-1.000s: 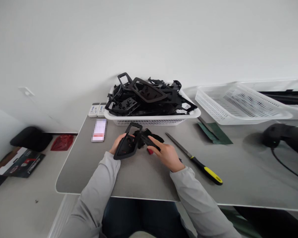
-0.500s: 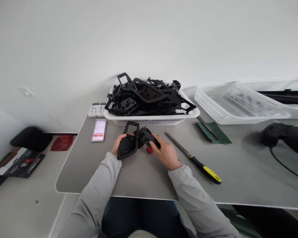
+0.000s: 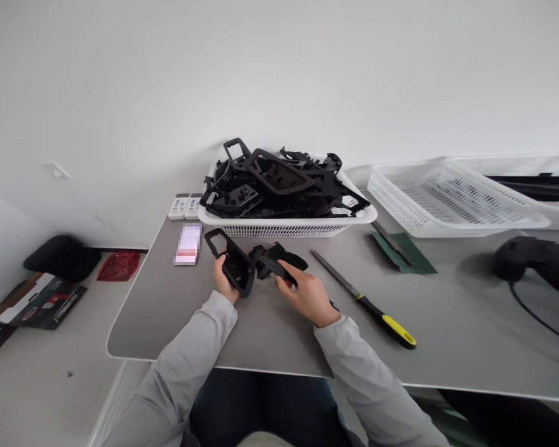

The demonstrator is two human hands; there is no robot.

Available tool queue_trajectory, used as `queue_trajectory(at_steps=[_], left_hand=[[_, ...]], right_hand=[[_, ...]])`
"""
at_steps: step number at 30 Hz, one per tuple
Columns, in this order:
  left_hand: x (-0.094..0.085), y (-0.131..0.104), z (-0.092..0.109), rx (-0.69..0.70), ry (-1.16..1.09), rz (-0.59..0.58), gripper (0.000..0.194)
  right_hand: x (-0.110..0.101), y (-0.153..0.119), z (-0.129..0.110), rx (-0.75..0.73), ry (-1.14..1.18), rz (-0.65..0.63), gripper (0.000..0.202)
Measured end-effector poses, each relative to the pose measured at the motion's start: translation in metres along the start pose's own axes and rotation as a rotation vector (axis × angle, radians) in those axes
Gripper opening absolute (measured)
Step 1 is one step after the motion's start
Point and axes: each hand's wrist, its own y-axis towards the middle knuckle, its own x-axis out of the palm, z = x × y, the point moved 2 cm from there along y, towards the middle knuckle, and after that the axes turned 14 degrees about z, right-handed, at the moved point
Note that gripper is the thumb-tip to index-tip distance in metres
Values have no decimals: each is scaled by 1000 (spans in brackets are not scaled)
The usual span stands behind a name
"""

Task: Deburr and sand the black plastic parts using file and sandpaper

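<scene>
My left hand (image 3: pixel 224 279) grips a black plastic frame (image 3: pixel 236 266) by its lower left side, tilted above the grey table. In my right hand (image 3: pixel 308 295), fingers and thumb pinch a small dark block (image 3: pixel 286 272), whose far end reaches toward the frame's right edge. Whether block and frame touch is hard to tell. Dark green and black material (image 3: pixel 292 257) lies just behind the block. To the right of my right hand rests a file (image 3: pixel 342 277) with a black and yellow handle.
A white basket (image 3: pixel 286 228) heaped with black plastic parts stands behind my hands. At left lie a phone (image 3: pixel 188 244) and white boxes (image 3: pixel 186 207). Rightward are green sheets (image 3: pixel 407 251), white baskets (image 3: pixel 484 226) and a black corded device (image 3: pixel 535 257).
The frame in my left hand has turned, its top swinging to the left. My right hand has shifted slightly, and the red piece below the block is now mostly hidden.
</scene>
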Motion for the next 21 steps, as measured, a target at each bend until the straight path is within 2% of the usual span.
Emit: queue_trajectory(at_steps=[5, 15, 21], left_hand=[[-1, 6, 2, 59, -47, 27, 32], [-4, 13, -2, 174, -57, -15, 33], [-2, 10, -1, 174, -74, 7, 35]], right_hand=[[3, -3, 1, -56, -27, -60, 42], [6, -5, 3, -96, -84, -106, 46], [4, -4, 1, -107, -121, -125, 44]])
